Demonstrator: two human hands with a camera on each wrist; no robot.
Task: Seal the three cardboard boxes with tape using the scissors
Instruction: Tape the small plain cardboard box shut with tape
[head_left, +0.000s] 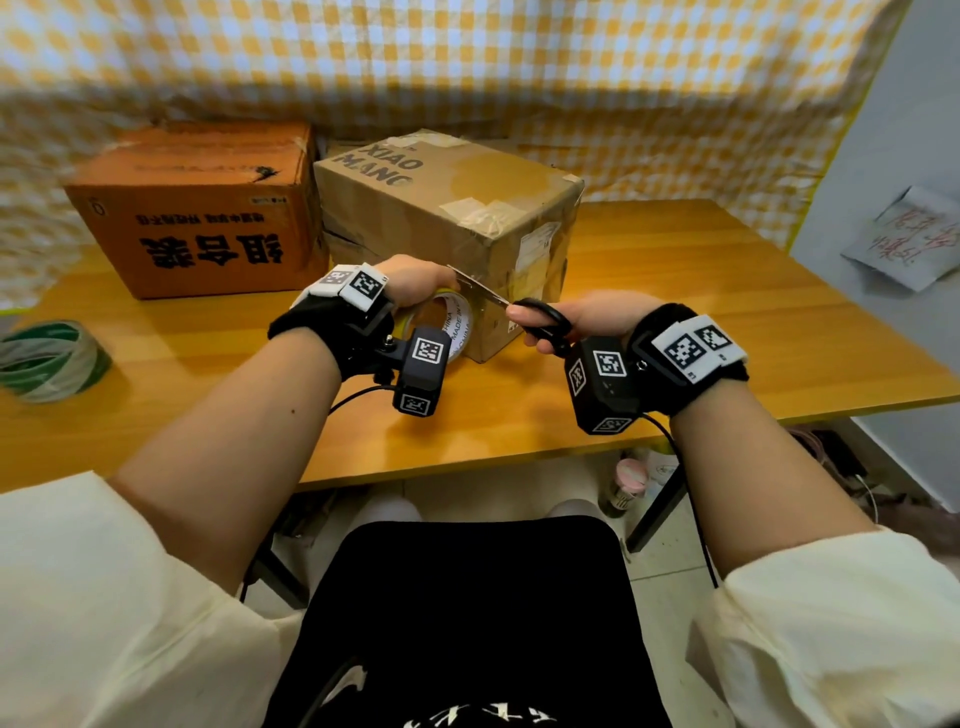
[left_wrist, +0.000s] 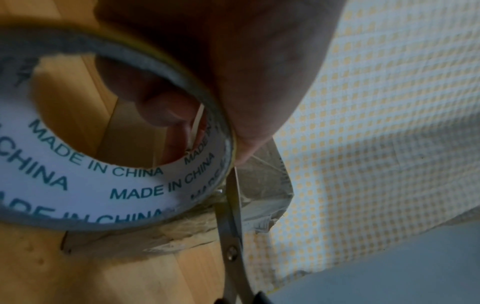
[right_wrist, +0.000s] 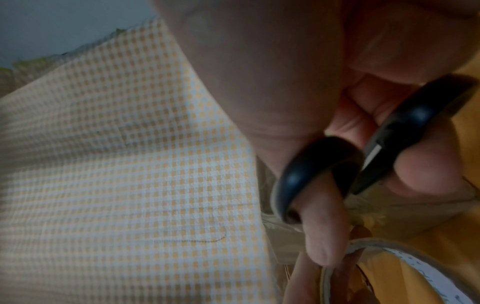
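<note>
Holding the yellow-edged roll of packing tape with its white printed cardboard core (head_left: 451, 325) just in front of the plain brown cardboard box (head_left: 452, 208) at the centre of the head view, the left hand (head_left: 415, 283) has its fingers clenched around the ring, one finger hooked through the core. The right hand (head_left: 582, 319) grasps the black-handled steel scissors (head_left: 519, 312), thumb through one loop and fingers through the other.

The coming cut turns on one relation: the scissors' long axis runs from the right hand up and leftward across the frame, with the blade tips reaching just under the left fingers, beside the roll's outer edge and against the box's near face. The right hand is therefore the cutting hand, and the left only has to keep the strip taut, I judge.

The left wrist view shows what the head view cannot: the blades (left_wrist: 231, 216) lie nearly closed, crossing the clear tape where it leaves the roll (left_wrist: 78, 174). The right wrist view shows only the handle loops (right_wrist: 324, 174) and the roll's rim at lower right.

An orange printed cardboard box (head_left: 197, 218) stands at upper left on the wooden table (head_left: 727, 312); I cannot make out a third box with certainty.
</note>
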